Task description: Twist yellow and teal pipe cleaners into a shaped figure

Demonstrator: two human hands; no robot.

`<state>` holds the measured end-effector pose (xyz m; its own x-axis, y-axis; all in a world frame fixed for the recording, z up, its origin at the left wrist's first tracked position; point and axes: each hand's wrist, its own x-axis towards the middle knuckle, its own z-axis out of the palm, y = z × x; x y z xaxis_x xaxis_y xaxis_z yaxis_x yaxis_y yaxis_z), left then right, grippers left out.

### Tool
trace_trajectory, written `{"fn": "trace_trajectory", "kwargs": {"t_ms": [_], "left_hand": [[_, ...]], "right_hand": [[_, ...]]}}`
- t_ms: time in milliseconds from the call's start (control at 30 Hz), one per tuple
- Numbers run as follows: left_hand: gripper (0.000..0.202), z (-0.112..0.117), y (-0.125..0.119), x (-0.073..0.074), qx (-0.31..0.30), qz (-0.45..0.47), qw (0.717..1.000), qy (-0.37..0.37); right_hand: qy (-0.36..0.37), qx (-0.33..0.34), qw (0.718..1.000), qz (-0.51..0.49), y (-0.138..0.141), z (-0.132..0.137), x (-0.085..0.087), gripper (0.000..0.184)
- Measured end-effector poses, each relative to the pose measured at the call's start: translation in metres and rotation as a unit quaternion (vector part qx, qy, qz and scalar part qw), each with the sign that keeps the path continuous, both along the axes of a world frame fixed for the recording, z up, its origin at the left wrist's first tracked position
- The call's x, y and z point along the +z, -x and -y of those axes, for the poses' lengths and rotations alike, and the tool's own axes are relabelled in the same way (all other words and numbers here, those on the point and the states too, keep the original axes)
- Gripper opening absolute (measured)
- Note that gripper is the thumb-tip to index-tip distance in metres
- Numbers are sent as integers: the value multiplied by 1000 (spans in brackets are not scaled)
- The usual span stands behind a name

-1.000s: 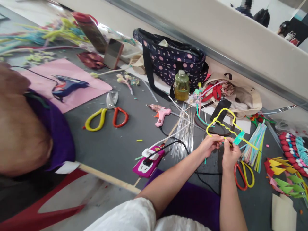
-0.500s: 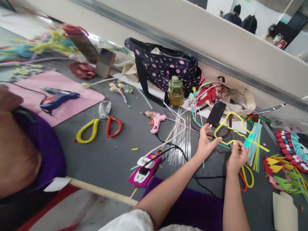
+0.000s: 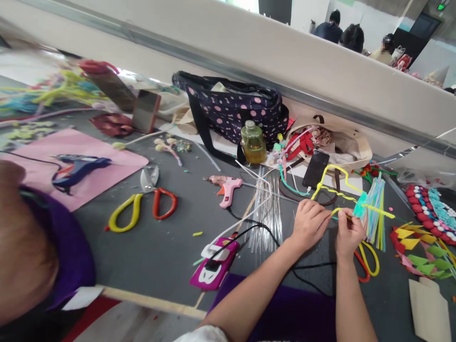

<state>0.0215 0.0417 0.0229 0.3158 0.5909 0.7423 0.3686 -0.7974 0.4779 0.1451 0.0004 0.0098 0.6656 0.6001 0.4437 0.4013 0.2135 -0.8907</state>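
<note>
A bent yellow pipe cleaner shape [image 3: 335, 191], with a twisted stem and a turquoise piece [image 3: 360, 204] on it, is between my two hands. My left hand [image 3: 311, 222] has its fingers closed over the lower left edge of the loop. The fingers of my right hand [image 3: 349, 232] pinch the loop's lower edge near the turquoise piece. Beside my right hand lies a bundle of pastel strips [image 3: 375, 211]. Red-and-yellow-handled scissors [image 3: 370, 259] are partly hidden by my right wrist. A dark phone [image 3: 316, 168] lies just behind the loop.
A pink glue gun [image 3: 228, 187], silvery strips [image 3: 265, 213] and a magenta power strip [image 3: 215, 263] with cables lie left of my arms. Farther left are larger scissors [image 3: 147, 199] and a blue glue gun [image 3: 80, 168]. A patterned bag [image 3: 235, 109] and a jar [image 3: 253, 145] stand behind. Another person's arm [image 3: 24, 247] is at left.
My left hand has gone from spread fingers to closing on the yellow loop's lower edge. My right hand keeps its pinch. The view has shifted slightly.
</note>
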Motion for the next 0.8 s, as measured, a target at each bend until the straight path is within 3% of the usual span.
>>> {"fn": "trace_trajectory", "kwargs": {"t_ms": [433,700,800], "left_hand": [[11,2,1,4,-22,73,996,43],[9,7,-1,2,-80,123,980,135],[14,6,-1,2,-89,119,977,152]], "right_hand": [[-3,18,995,101,-4,5,3,20],[-16,-13,978,207,-1,8,12,13],[-18,7,970,241,3,8,16,13]]}}
